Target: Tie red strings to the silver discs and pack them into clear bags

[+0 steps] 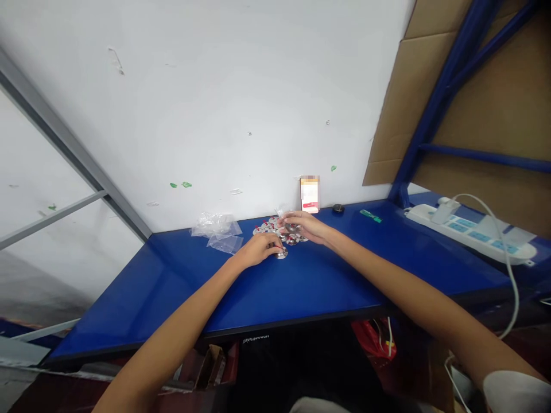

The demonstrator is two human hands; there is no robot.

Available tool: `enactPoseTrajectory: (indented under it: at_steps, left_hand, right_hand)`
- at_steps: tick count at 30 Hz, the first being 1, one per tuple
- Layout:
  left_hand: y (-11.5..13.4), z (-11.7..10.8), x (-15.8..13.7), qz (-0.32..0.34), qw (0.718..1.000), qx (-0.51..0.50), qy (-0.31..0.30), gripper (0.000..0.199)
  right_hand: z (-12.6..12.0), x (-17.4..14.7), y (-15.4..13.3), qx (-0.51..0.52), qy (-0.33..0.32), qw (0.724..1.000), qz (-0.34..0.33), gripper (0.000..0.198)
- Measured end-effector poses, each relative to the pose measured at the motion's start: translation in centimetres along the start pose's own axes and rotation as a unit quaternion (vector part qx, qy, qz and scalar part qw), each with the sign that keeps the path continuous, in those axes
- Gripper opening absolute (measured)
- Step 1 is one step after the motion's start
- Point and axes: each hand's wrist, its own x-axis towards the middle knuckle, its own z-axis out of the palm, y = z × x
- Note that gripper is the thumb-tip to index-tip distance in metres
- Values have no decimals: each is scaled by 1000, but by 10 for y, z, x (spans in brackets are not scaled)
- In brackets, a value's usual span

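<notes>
Left hand (258,250) closed on small metal disc (282,253), low over blue table (172,281), at near edge of disc pile (261,229); right hand (309,222) curved over second disc (293,228) above pile's right part, cannot tell if gripped; red bits among pile; clear plastic bags (226,244) left of pile; phone (310,195) leaning on wall (258,103) behind; green tool (371,216) and white power strip (469,234) farther right.
</notes>
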Motion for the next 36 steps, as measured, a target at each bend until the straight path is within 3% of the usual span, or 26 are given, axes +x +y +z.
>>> enactPoseTrajectory:
  at_steps: [4, 9, 13, 16, 18, 21, 24, 30, 33, 36]
  left_hand:
    - [3, -10, -3, -25, 992, -73, 95, 30]
    - [-1, -31, -5, -111, 936, -292, 163, 42]
    - [-6, -37, -3, -138, 883, -350, 280, 50]
    - [-5, -33, -2, -166, 859, -368, 316, 58]
    - [-3, -30, -2, -184, 861, -362, 306, 59]
    - [2, -27, -3, -186, 882, -363, 238, 54]
    - [5, -28, -4, -178, 881, -385, 208, 49]
    - [6, -31, -5, -203, 835, -462, 219, 48]
    - [7, -33, -6, -220, 843, -449, 198, 48]
    - [10, -37, -7, -195, 855, -451, 167, 43]
  right_hand:
    - [-6, 1, 0, -4, -4, 1000, -5, 30]
    - [-11, 0, -4, -10, -10, 1000, -9, 40]
    - [-7, -7, -11, -60, -92, 994, 24, 47]
    - [0, -14, -14, -128, -151, 980, 25, 60]
    - [5, -16, -12, -174, -143, 974, 9, 79]
    - [9, -15, -7, -228, -115, 967, -23, 98]
    - [10, -14, -4, -269, -110, 954, -74, 98]
    - [14, -18, -8, -277, -133, 945, -110, 102]
    - [15, -20, -9, -280, -140, 942, -122, 102]
    - [14, -20, -8, -286, -134, 943, -104, 105]
